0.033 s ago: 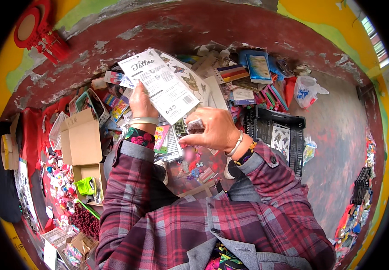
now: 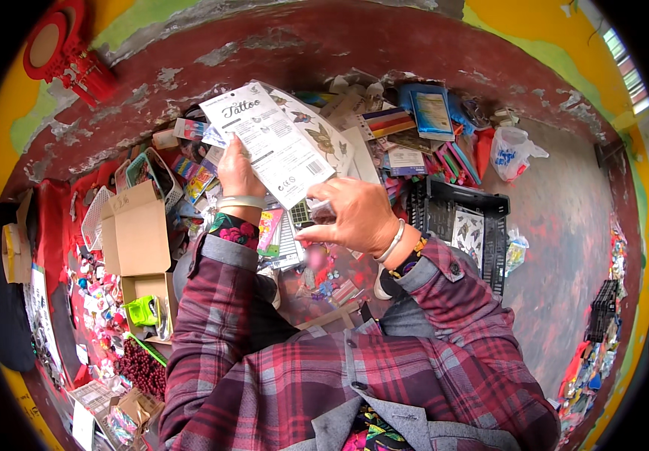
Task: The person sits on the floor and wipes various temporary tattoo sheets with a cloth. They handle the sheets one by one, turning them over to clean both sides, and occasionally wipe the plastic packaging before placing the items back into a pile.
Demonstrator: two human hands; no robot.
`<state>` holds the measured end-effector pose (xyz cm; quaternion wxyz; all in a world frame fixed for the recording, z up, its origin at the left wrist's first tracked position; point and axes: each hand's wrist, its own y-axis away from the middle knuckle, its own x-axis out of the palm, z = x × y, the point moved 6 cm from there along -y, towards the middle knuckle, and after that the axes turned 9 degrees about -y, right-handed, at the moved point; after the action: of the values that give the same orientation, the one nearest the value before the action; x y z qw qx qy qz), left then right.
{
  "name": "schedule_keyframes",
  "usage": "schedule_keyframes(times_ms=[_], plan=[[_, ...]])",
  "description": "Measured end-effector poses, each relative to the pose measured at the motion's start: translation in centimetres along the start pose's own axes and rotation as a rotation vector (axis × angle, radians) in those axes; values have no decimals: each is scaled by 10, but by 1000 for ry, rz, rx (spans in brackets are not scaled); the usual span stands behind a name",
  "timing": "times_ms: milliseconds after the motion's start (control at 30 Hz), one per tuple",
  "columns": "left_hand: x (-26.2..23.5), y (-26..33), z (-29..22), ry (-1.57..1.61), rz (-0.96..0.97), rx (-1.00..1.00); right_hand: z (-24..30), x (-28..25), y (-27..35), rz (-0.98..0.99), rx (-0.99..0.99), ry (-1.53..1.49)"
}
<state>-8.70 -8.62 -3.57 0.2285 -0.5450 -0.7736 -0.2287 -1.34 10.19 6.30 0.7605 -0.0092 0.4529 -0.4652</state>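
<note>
My left hand (image 2: 238, 173) is closed on the left edge of temporary tattoo sheets (image 2: 272, 143). The front one is a white printed card back; behind it fans a sheet with butterfly designs (image 2: 323, 141). My right hand (image 2: 354, 216) hovers by the lower right corner of the card, thumb and forefinger spread apart. I make out nothing firmly held there, though the gap between the fingers is partly unclear. Under both hands lie a small dark gridded piece (image 2: 300, 214) and colourful packets (image 2: 268, 229).
A black plastic crate (image 2: 496, 248) with butterfly sheets (image 2: 468, 231) in it stands at right. Leftward are an opened cardboard box (image 2: 140, 233) and a green basket (image 2: 144, 167). A heap of stationery (image 2: 430, 113) lies along the wall; a white plastic bag (image 2: 514, 152) sits beside it.
The crumpled, shiny clear piece between my right thumb and forefinger no longer shows there, and those fingers are wider apart. The sheets have shifted very slightly right.
</note>
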Motion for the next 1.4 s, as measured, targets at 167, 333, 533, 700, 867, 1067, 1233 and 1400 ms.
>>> schedule_keyframes(times_ms=[167,333,533,700,867,1067,1233,1400], plan=[[7,8,16,14,28,-121,-2,30,7,2,-40,297],[18,13,11,59,113,4,-18,12,2,-58,55,153],[29,13,6,188,154,-151,-81,-30,6,-458,389,-801],[17,7,10,97,86,-73,-108,-32,19,-651,764,-1555],[24,11,13,124,155,-117,-112,-4,21,-539,926,-1908],[42,21,1,233,255,-108,-135,19,33,-546,996,-1789],[33,13,5,171,218,-42,-136,18,34,-527,964,-1691],[13,1,13,174,131,-5,-147,-2,36,-578,804,-1458]])
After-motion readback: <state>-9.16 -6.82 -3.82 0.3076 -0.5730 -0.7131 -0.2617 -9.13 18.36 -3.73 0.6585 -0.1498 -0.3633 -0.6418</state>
